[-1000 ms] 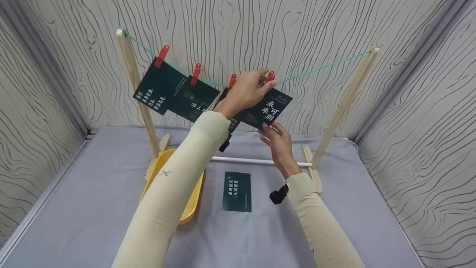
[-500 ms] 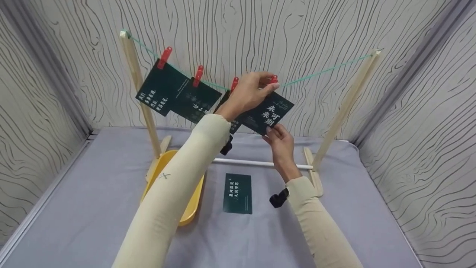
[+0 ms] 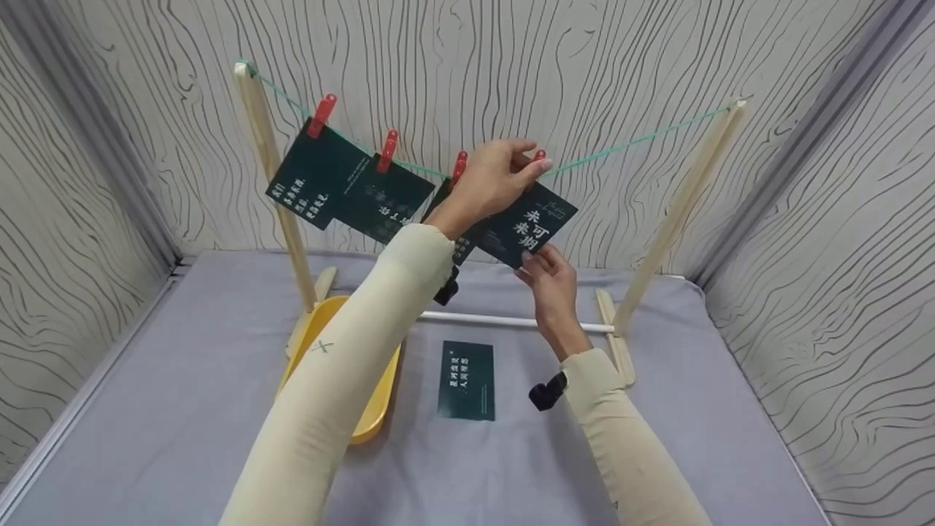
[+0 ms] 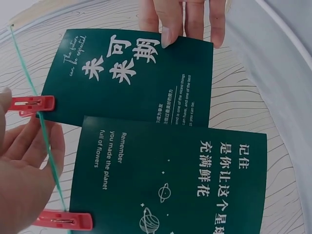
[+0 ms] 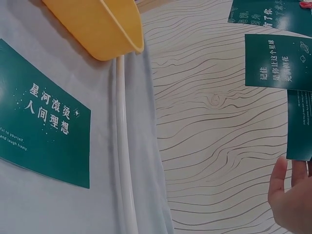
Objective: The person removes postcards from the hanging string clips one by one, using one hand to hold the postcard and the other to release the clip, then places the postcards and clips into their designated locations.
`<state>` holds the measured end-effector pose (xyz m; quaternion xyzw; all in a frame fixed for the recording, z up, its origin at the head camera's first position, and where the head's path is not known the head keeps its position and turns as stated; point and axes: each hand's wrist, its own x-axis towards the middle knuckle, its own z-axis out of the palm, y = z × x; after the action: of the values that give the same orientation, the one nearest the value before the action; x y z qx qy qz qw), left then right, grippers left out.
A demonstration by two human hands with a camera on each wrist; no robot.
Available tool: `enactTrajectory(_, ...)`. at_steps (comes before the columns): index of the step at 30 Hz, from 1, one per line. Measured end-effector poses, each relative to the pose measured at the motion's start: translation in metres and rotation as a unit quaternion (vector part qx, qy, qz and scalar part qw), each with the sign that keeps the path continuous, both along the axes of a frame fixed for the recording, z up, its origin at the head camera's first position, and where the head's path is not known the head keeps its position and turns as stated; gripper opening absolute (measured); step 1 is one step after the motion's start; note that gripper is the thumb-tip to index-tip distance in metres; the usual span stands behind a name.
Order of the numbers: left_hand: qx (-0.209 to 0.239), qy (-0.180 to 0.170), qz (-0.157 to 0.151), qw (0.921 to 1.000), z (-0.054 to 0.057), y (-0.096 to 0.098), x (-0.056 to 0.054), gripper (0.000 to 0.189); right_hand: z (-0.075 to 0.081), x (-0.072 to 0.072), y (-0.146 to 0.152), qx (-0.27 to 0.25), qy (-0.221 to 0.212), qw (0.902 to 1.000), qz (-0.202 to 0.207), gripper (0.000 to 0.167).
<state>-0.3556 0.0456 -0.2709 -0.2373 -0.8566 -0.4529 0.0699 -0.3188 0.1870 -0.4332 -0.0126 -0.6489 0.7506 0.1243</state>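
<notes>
My left hand [image 3: 491,181] pinches a red clothespin [image 4: 34,103] between thumb and fingers. In the left wrist view the clothespin's front end overlaps the edge of a dark green card [image 4: 119,78] with white lettering, right at the green string [image 4: 47,141]. From below, my right hand [image 3: 555,288] pinches that card's lower edge, thumb [image 4: 168,27] in front. Beside it hangs another green card [image 4: 168,180], clipped by a second red clothespin [image 4: 66,220] and partly hidden by my left hand and forearm in the head view.
Two more cards [image 3: 296,179] hang further left under red clothespins [image 3: 322,115]. Wooden posts [image 3: 657,219] hold the string, joined low down by a white rod [image 3: 504,319]. One card [image 3: 466,380] lies on the grey cloth [image 3: 467,467], right of a yellow basket [image 3: 380,409].
My left fingers have closed in over the clothespin, and less of it shows than a second ago. The pinched card sits slightly lower; my right hand keeps its hold on it.
</notes>
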Motion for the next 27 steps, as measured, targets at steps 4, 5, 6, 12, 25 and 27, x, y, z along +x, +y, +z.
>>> enactTrajectory(4, 0.003, -0.006, -0.001, 1.0000, -0.0013, -0.0007, 0.0011, 0.057, 0.0004, 0.0033, -0.0005, 0.005, -0.004, 0.9999, -0.012, 0.024)
enactTrajectory(5, 0.003, -0.009, -0.001, 1.0000, -0.0016, -0.0009, 0.0015, 0.057, 0.0003, 0.0038, -0.0007, 0.006, -0.004, 0.9999, -0.014, 0.023)
enactTrajectory(6, 0.003, -0.012, 0.000, 0.9999, -0.0019, -0.0010, 0.0018, 0.057, 0.0003, 0.0044, -0.0008, 0.005, -0.004, 0.9999, -0.015, 0.022)
enactTrajectory(12, 0.007, -0.019, -0.005, 0.9998, -0.0023, -0.0005, 0.0031, 0.053, 0.0003, 0.0052, -0.0015, -0.014, -0.006, 0.9998, -0.010, 0.020)
enactTrajectory(25, 0.050, 0.007, -0.015, 0.9986, -0.0008, -0.0043, 0.0049, 0.040, 0.0056, 0.0078, -0.0032, -0.034, -0.001, 0.9994, 0.008, 0.013)
enactTrajectory(27, 0.054, 0.010, -0.017, 0.9984, -0.0019, -0.0050, 0.0057, 0.037, 0.0057, 0.0090, -0.0038, -0.029, -0.003, 0.9995, 0.010, 0.015)
